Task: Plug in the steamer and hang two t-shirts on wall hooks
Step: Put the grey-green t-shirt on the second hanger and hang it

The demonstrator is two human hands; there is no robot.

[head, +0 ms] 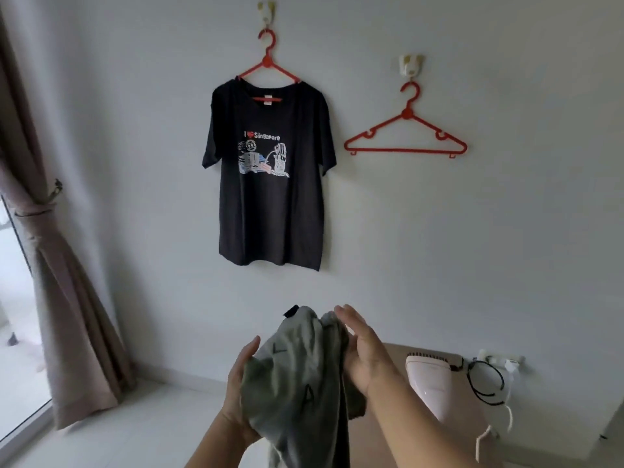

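A black printed t-shirt (270,177) hangs on a red hanger (268,64) from the left wall hook (267,10). To its right, a bare red hanger (407,130) hangs from the second wall hook (410,65). Low in the middle, a bunched grey t-shirt (300,376) is held between both hands. My left hand (241,393) grips its left side from below. My right hand (363,349) presses its right side with fingers fairly straight. The pale pink steamer (430,383) stands at the lower right, its white cord (496,430) running to a wall socket (506,361).
A brown curtain (57,298), tied back, hangs at the left beside a bright window. A black cable loop (486,383) lies by the socket. The steamer stands on a tan surface (395,352). White floor (152,420) stretches below the wall.
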